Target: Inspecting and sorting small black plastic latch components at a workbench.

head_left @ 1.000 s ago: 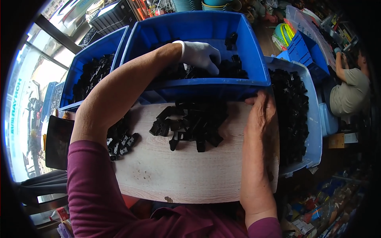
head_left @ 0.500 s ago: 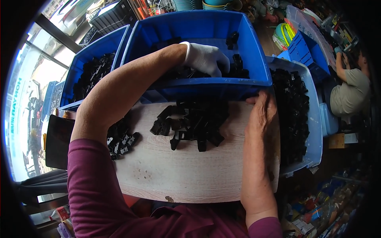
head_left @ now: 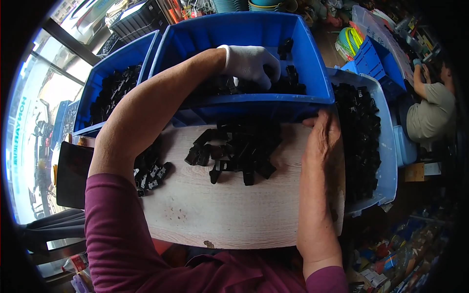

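Observation:
My left hand (head_left: 251, 64), in a white glove, is inside the large blue bin (head_left: 239, 99). Its fingers curl down among black plastic parts (head_left: 293, 80) at the bin's near wall; whatever lies between them is hidden. My bare right hand (head_left: 323, 128) rests by the bin's near right corner, at the table's right side. Its fingers are loosely extended, with no object visible in them. Between my arms, a heap of black plastic parts (head_left: 244, 151) lies on the pale wood-grain table (head_left: 234, 215) against the bin.
Smaller black and grey pieces (head_left: 151, 173) lie beside my left forearm. A blue bin (head_left: 117, 93) at left and a pale blue tub (head_left: 386, 161) at right hold more black parts. Far right, a person (head_left: 432, 110) sits near blue crates (head_left: 378, 63).
My left hand has shifted slightly left, and its fingers have curled in more tightly over the parts. My right hand stays almost where it was.

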A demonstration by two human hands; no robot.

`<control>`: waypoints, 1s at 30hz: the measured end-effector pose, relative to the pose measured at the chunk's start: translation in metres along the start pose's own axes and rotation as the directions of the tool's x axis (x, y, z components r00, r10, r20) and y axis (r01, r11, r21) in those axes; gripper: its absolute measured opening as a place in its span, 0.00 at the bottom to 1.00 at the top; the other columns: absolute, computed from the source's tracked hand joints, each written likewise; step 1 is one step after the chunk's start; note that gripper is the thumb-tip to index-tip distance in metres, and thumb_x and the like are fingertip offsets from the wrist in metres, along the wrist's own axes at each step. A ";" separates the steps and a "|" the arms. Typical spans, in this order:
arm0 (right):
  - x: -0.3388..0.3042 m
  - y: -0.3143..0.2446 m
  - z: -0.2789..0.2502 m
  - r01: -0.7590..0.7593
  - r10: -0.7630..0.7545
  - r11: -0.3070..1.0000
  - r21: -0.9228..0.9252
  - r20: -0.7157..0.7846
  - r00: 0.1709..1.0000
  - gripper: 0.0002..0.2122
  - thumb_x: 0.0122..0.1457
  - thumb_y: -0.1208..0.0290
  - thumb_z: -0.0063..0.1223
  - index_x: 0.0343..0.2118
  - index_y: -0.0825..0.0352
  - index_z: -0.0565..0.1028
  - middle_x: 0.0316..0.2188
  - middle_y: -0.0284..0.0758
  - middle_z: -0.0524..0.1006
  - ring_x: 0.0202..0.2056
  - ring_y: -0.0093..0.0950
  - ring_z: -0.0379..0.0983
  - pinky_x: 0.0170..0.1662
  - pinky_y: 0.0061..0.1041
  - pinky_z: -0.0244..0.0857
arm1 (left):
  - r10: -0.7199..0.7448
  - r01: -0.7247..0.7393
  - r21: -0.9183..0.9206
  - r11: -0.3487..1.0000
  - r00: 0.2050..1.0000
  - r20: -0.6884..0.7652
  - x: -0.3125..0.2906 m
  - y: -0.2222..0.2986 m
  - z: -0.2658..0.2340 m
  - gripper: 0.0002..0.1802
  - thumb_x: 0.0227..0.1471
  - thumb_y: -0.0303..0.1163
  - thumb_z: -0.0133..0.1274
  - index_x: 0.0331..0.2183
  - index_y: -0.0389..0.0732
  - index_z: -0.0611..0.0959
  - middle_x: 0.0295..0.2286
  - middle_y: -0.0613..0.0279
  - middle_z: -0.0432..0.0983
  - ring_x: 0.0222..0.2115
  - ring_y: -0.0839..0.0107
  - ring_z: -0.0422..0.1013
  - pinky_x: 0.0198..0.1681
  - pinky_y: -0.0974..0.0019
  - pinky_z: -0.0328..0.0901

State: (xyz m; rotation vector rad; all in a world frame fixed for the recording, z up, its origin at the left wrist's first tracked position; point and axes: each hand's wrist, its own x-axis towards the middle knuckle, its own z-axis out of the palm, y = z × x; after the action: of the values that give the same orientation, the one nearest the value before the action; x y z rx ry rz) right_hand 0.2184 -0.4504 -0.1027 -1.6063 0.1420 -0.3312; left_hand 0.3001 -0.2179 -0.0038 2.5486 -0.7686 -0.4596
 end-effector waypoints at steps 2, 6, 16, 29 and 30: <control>0.001 0.003 0.001 0.030 -0.030 1.000 0.005 -0.021 0.999 0.18 0.65 0.55 0.47 0.35 0.69 0.78 0.18 0.35 0.75 0.25 0.26 0.72 0.35 0.30 0.66 | -0.042 0.042 -0.013 0.999 0.999 -0.018 0.000 -0.001 -0.001 0.13 0.53 0.34 0.61 0.39 0.38 0.84 0.34 0.56 0.81 0.34 0.66 0.78 0.41 0.63 0.75; 0.002 0.004 0.001 0.051 -0.051 0.999 0.006 -0.026 0.998 0.18 0.65 0.55 0.48 0.32 0.69 0.77 0.18 0.34 0.75 0.24 0.25 0.72 0.34 0.29 0.65 | 0.006 -0.003 0.014 1.000 0.975 -0.224 -0.008 0.002 -0.014 0.14 0.54 0.35 0.62 0.40 0.39 0.84 0.35 0.57 0.81 0.35 0.66 0.78 0.42 0.64 0.75; -0.001 -0.005 0.001 0.079 -0.079 0.996 0.044 -0.006 0.997 0.19 0.66 0.54 0.49 0.37 0.70 0.79 0.21 0.33 0.75 0.25 0.23 0.71 0.32 0.26 0.64 | 0.144 0.008 0.208 0.978 0.696 -0.704 -0.080 0.052 -0.010 0.14 0.55 0.31 0.61 0.44 0.41 0.82 0.35 0.59 0.80 0.32 0.71 0.78 0.38 0.70 0.76; 0.006 0.010 -0.002 0.035 -0.035 0.999 -0.005 0.011 0.999 0.19 0.66 0.55 0.47 0.40 0.69 0.79 0.21 0.34 0.77 0.26 0.25 0.73 0.35 0.28 0.65 | 0.323 0.135 0.434 0.891 0.483 -0.814 -0.144 0.077 0.125 0.21 0.36 0.23 0.68 0.37 0.46 0.84 0.42 0.46 0.76 0.39 0.52 0.76 0.33 0.61 0.75; 0.004 0.007 -0.001 0.022 -0.022 0.999 -0.031 0.010 1.000 0.19 0.66 0.55 0.47 0.40 0.69 0.79 0.21 0.34 0.77 0.26 0.25 0.73 0.35 0.28 0.65 | 0.333 0.157 0.468 0.870 0.513 -0.791 -0.141 0.072 0.132 0.19 0.38 0.25 0.68 0.37 0.46 0.84 0.43 0.48 0.76 0.39 0.53 0.76 0.31 0.62 0.75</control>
State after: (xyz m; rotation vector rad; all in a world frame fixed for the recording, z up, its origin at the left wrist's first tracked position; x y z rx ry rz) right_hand 0.2230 -0.4533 -0.1087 -1.6413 0.1227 -0.3396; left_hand 0.1002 -0.2304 -0.0537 2.6308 -0.6346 1.1671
